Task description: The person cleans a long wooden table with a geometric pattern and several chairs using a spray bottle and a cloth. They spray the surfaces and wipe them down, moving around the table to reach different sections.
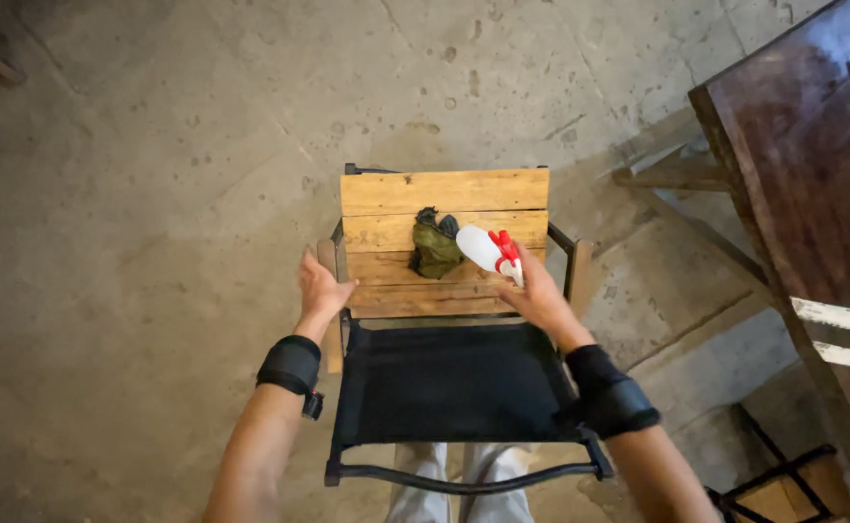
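Your right hand (539,295) is clamped on the spray bottle (488,248) beside the green rag (435,247) on the chair (444,194) — your left hand (320,291), fingers apart, steadies its armrest.

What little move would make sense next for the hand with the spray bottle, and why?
Probably lifting the white spray bottle clear of the chair's wooden slat seat. The right hand already grips it at its red trigger, the green cloth lies right beside it, and the left hand is open at the chair's edge, holding nothing.
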